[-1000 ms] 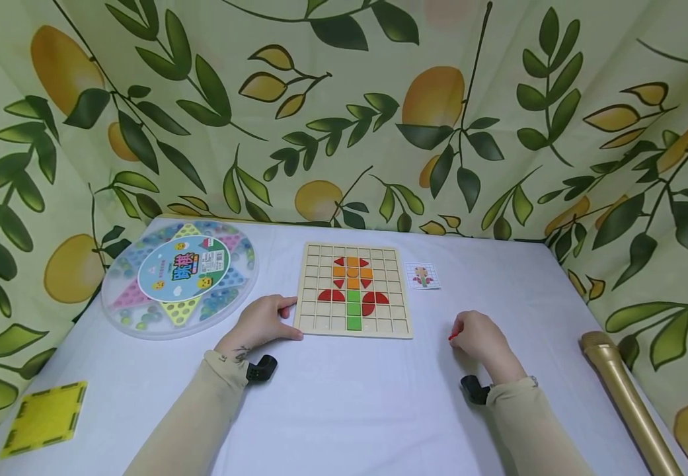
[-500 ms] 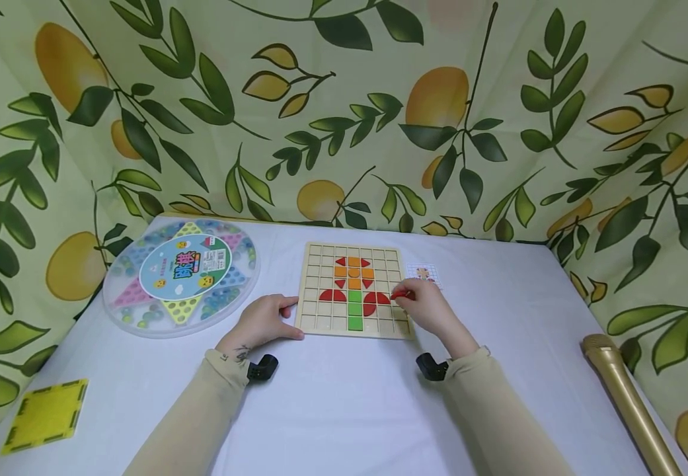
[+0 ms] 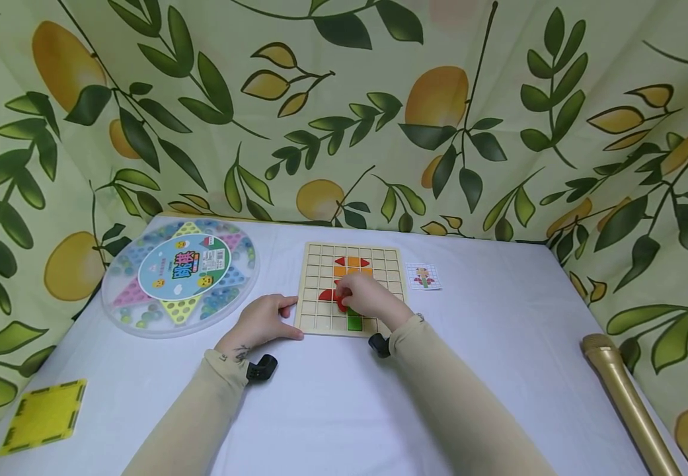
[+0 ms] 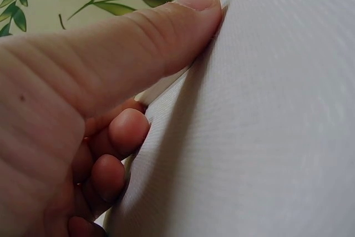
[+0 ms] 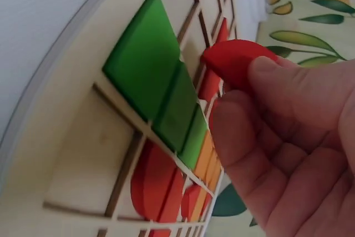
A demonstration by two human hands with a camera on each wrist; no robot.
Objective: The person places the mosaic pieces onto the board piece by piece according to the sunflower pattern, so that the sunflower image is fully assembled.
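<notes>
A square wooden grid board lies on the white table with orange, red and green tiles set in it. My right hand is over the board's middle, pinching a red quarter-circle tile between thumb and fingers. In the right wrist view that tile is held tilted above the grid, near the green tiles. Some set tiles are hidden under this hand in the head view. My left hand rests at the board's front left corner; its thumb touches the edge and the other fingers lie loosely bent at the side.
A small printed pattern card lies right of the board. To the left sits a round clear game case with marbles. A yellow square plate is at the front left, a gold microphone at the right edge. Patterned cloth hangs behind.
My right hand has come leftward from the table on the right to over the board's middle, carrying the red quarter-circle tile. The left hand and board have stayed in place.
</notes>
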